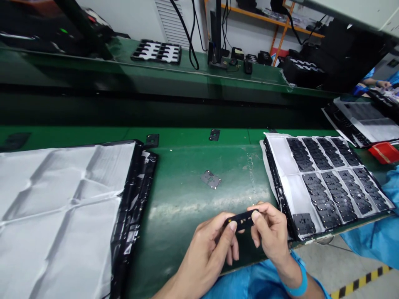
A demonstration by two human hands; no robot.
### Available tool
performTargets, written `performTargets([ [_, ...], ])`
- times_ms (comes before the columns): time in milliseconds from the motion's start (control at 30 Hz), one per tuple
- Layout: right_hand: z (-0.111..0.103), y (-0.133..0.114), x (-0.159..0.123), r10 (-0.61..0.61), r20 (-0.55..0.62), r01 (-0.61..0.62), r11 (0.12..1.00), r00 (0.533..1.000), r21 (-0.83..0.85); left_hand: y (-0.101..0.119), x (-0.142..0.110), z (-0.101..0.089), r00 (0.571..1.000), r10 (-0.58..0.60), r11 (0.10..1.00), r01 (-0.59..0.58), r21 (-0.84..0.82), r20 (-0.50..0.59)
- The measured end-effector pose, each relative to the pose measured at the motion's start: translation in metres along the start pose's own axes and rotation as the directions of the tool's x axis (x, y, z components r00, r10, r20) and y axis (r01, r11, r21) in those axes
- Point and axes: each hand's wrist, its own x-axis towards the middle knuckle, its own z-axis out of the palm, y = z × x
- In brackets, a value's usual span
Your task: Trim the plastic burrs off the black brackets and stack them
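Note:
Between my two hands is a small flat black plate (245,219) with little cutouts and a gold-coloured spot near its left end. My left hand (215,243) pinches the left end between thumb and fingers. At the other end, the thumb and fingers of my right hand (270,230) grip the same plate. It is tilted, held above the front of the green bench (187,195). A similar dark plate (211,179) lies on the bench just beyond my hands. To the right, a tray (288,182) lined with white sheet holds rows of such black plates.
Stacked trays under a white sheet (59,187) stand at the left. More plates (214,134) lie on the strip behind. A red box (384,153) and sheet-covered trays (364,120) are at the right. A co-worker's blue sleeve (370,245) shows beside the filled tray.

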Motion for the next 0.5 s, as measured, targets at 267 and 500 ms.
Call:
performTargets([
  [267,0.003,0.003,-0.001,0.078,-0.078,-0.072,0.994,0.994,0.077,0.002,-0.001,0.004,1.000,-0.007,1.000,0.006,0.014,0.018],
  [500,0.002,0.001,-0.005,0.102,-0.048,-0.102,0.995,0.994,0.005,-0.011,-0.001,0.005,0.996,-0.089,0.987,0.088,-0.137,0.001],
])
